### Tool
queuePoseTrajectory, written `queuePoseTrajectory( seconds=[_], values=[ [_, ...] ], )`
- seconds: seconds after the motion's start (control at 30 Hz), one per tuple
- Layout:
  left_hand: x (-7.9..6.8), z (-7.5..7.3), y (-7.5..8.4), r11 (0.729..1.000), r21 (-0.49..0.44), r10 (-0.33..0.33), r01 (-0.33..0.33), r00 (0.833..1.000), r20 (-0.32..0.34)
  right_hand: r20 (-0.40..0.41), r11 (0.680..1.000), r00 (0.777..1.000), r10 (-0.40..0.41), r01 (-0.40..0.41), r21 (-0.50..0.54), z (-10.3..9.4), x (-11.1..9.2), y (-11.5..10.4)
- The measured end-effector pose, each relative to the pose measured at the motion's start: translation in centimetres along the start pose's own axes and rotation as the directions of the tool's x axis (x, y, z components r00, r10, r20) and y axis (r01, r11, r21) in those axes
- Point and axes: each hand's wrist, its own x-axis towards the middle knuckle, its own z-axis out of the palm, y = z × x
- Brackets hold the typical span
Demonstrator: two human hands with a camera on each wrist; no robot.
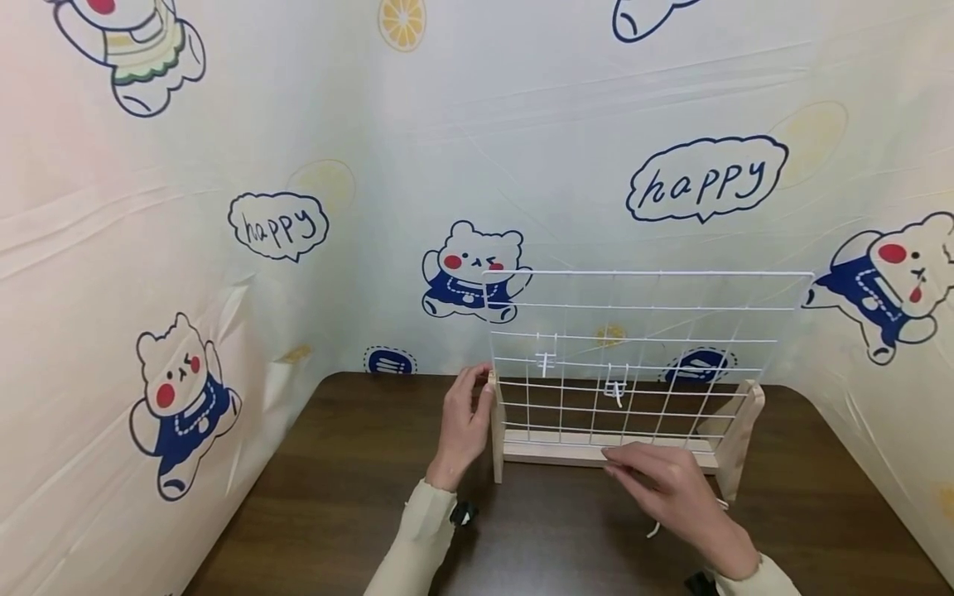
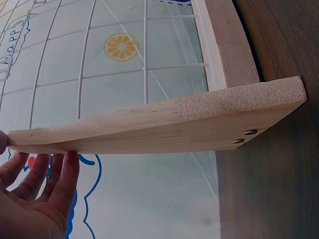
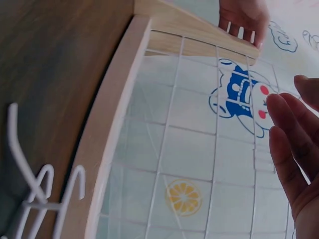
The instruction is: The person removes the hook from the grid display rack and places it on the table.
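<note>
A white wire grid rack [image 1: 648,308] stands upright on a light wooden base [image 1: 551,449] with wooden side panels. My left hand [image 1: 464,426] grips the upper end of the left side panel [image 2: 144,132], fingers on its outer face and the thumb at the opposite edge. In front of the grid is my right hand [image 1: 674,488], its fingers extended and holding nothing; the right wrist view shows the thumb and fingers apart. Two white hooks hang on the grid, one upper left [image 1: 546,362] and one lower [image 1: 615,391]. Another white hook [image 3: 42,204] lies on the table, partly hidden by my right hand in the head view.
The dark wooden table [image 1: 313,505] has rounded far corners. A printed curtain [image 1: 335,108] with bears and "happy" bubbles surrounds it on the back and sides. The right side panel [image 1: 740,439] stands just beyond my right hand. Two screws [image 2: 244,137] show on the left panel.
</note>
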Motion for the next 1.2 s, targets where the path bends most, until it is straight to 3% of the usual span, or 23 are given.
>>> queuePoseTrajectory(
  seconds=[0.27, 0.8, 1.2],
  values=[
    [0.1, -0.1, 0.1, 1.0, 0.0, -0.004, 0.004, 1.0, -0.001, -0.057, 0.998, 0.996, -0.064, 0.064, -0.002, 0.5, 1.6, -0.3],
    [0.1, -0.2, -0.1, 1.0, -0.009, 0.003, -0.003, 1.0, -0.005, -0.048, 0.999, 0.998, -0.038, 0.04, 0.034, 0.7, 4.0, -1.0],
    [0.0, -0.2, 0.1, 1.0, 0.002, 0.016, -0.016, 1.0, 0.006, -0.14, 0.989, 0.98, -0.144, 0.147, 0.011, 0.9, 6.3, -1.3]
  ],
)
